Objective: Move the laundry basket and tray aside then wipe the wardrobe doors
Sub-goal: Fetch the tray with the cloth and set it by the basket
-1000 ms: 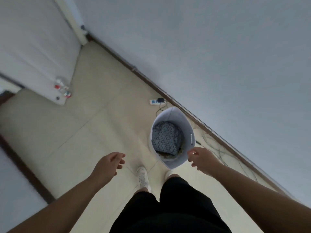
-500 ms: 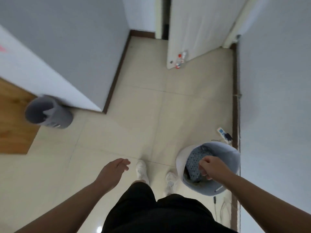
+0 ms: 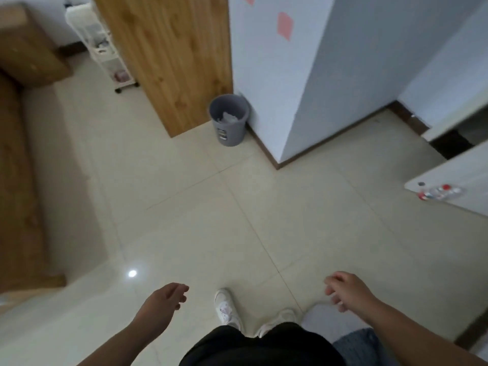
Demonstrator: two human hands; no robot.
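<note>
The white laundry basket (image 3: 323,323) stands on the floor at the bottom right, mostly hidden under my right forearm, with a blue patterned cloth (image 3: 356,347) inside it. My right hand (image 3: 346,290) hovers just above its rim, fingers loosely curled and holding nothing. My left hand (image 3: 165,302) hangs relaxed over the floor, also holding nothing. A tall wooden wardrobe panel (image 3: 171,62) rises at the top centre. Beside it stands a white wheeled rack of trays (image 3: 105,51).
A grey waste bin (image 3: 229,119) sits at the foot of the wooden panel, against a white wall corner (image 3: 277,101). Wooden furniture (image 3: 18,180) runs along the left. Small bottles (image 3: 438,192) stand by a white door at the right. My white shoes (image 3: 227,307) are below.
The view has swung left from the basket toward the wardrobe. My right hand has let go of the basket rim. The basket now lies low at the right.
</note>
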